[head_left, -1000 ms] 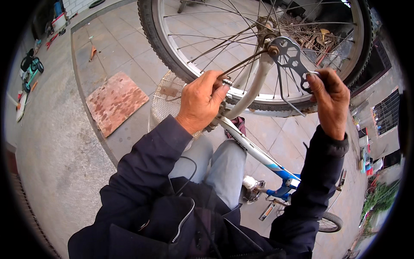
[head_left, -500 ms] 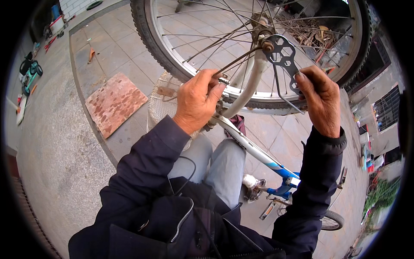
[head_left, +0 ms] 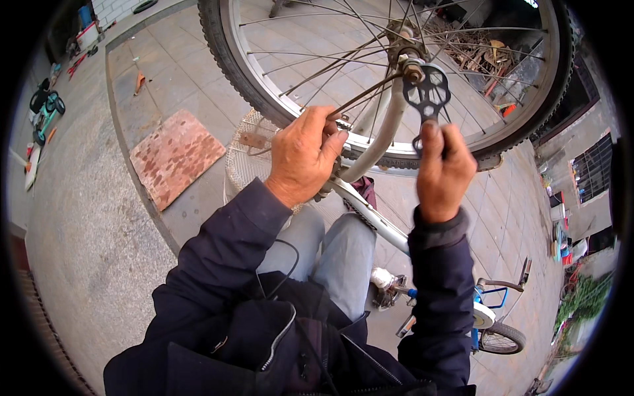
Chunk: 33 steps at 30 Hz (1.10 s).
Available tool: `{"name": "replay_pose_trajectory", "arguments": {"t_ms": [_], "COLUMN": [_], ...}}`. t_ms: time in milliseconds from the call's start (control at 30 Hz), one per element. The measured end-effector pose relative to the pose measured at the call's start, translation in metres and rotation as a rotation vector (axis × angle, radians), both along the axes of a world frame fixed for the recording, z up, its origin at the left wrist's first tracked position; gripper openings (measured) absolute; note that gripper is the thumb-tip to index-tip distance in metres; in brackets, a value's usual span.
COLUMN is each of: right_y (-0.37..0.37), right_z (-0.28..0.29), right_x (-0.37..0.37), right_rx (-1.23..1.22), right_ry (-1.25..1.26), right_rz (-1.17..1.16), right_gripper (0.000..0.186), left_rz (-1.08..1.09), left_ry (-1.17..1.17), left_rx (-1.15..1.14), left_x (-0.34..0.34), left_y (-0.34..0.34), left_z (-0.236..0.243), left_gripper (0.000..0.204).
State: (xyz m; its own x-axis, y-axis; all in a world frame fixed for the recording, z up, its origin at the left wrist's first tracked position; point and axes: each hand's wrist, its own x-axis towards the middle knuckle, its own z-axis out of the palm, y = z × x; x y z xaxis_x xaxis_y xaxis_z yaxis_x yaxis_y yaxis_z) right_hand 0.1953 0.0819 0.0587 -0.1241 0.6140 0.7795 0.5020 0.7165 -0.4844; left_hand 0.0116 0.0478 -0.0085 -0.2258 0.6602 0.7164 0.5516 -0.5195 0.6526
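A bicycle wheel [head_left: 229, 72] with spokes stands raised in front of me, its pale curved fork [head_left: 388, 129] running down to a white frame. My right hand [head_left: 446, 175] is closed on the lower end of a flat black wrench [head_left: 430, 96] with several holes. The wrench's upper end is at the axle nut [head_left: 413, 71]; whether it is seated there I cannot tell. My left hand [head_left: 298, 158] is closed beside the rim, around the lower end of a thin metal rod [head_left: 363, 91] that slopes up to the axle. Its fingertips are partly hidden.
Behind my left hand is a pale woven basket [head_left: 241, 165]. A reddish stone slab [head_left: 177, 158] lies on the paving at left. The bike's rear wheel [head_left: 502, 338] and crank [head_left: 396, 284] are at lower right. A small turquoise ride-on toy [head_left: 46, 112] stands far left.
My right hand has moved left with the wrench, which has swung more upright under the axle nut. A bent thin rod beside the wrench no longer shows. The left hand has barely moved.
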Motion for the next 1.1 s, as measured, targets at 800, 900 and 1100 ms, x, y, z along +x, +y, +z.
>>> {"name": "replay_pose_trajectory", "arguments": {"t_ms": [800, 900, 1100], "right_y": [-0.015, -0.013, -0.011], "right_z": [0.063, 0.071, 0.082], "right_x": [0.020, 0.018, 0.017], "right_rx": [-0.448, -0.431, -0.370], "right_ry": [-0.106, -0.175, -0.100], "right_rz": [0.356, 0.351, 0.359], "right_gripper": [0.023, 0.021, 0.019], "left_rz": [-0.039, -0.039, -0.032], "left_ry": [-0.053, -0.052, -0.046], "left_rx": [-0.102, -0.100, -0.099], "left_x": [-0.003, -0.004, -0.005], "left_y": [-0.007, -0.007, -0.007], "left_z": [0.003, 0.002, 0.002], "left_gripper": [0.021, 0.021, 0.020]}}
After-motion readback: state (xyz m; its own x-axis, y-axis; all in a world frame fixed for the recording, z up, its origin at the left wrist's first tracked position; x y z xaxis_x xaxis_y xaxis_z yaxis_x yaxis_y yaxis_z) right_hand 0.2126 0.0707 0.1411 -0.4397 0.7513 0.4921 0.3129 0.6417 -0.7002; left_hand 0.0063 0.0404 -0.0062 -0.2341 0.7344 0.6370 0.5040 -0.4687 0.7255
